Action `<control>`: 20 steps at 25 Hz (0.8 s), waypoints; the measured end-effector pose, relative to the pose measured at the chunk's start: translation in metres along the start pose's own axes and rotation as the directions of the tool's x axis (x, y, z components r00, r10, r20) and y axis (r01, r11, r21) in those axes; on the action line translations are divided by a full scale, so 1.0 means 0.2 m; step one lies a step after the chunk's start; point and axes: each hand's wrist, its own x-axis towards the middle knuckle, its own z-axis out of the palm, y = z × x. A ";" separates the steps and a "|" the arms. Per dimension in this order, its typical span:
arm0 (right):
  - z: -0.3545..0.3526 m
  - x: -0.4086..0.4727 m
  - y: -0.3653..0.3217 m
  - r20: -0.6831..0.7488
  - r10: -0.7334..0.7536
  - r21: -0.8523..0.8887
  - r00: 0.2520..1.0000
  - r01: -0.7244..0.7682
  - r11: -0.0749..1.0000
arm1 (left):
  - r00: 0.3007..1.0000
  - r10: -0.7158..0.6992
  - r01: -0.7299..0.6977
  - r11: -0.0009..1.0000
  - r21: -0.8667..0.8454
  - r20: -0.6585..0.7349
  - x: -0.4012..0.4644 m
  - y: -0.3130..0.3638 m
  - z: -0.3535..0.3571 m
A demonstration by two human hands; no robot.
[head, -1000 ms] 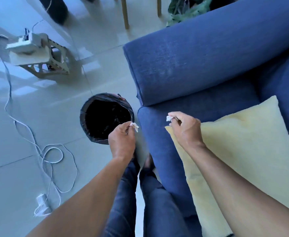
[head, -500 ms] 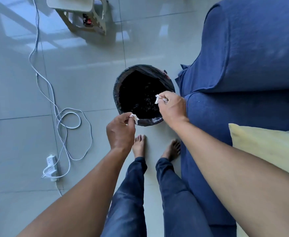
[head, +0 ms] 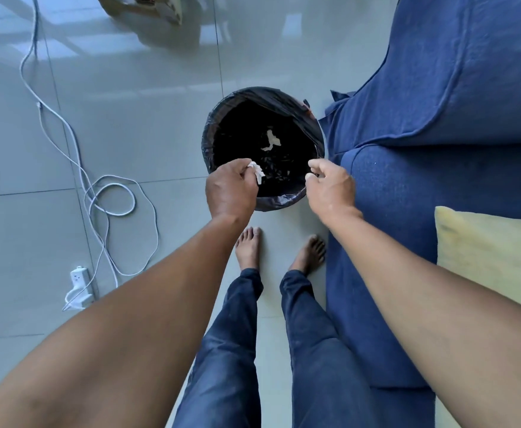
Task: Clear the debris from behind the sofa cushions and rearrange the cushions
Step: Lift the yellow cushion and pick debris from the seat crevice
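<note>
While left hand (head: 230, 193) pinches a light, crushable tissue scrap (head: 256, 172) over the lined bin (head: 214, 134), right hand (head: 330, 188) fingers hang loose w/ nothing held.

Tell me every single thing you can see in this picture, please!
bin: one, round, lined with a black bag, on the floor beside the sofa
paper scrap in the bin: one, white, lying inside on the bag
paper scrap in the hand: one, white, crumpled, over the bin's near edge
sofa: one, blue, right side
cushion: one, pale yellow, on the sofa seat
cable: one, white, looped on the floor, left
power strip: one, white, on the floor, lower left
stool: one, pale, cut off at the top
floor: grey glossy tiles
left hand: pinches the scrap
right hand: holds nothing, over the bin's rim
feet: two, bare, below the bin
</note>
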 end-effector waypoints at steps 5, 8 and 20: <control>-0.10 -0.10 0.00 -0.056 0.000 0.073 0.998 0.005 0.997 | 0.988 -0.104 0.112 0.991 -0.069 0.112 0.01 0.08 0.00; -0.19 -0.15 -0.01 -0.097 -0.003 0.120 0.995 0.014 0.993 | 0.993 -0.062 0.067 0.997 -0.045 0.103 -0.06 0.10 -0.03; -0.76 -0.68 -0.04 -0.399 -0.076 0.098 0.914 0.125 0.987 | 0.856 0.478 -0.496 0.866 0.056 0.196 -0.56 0.54 -0.37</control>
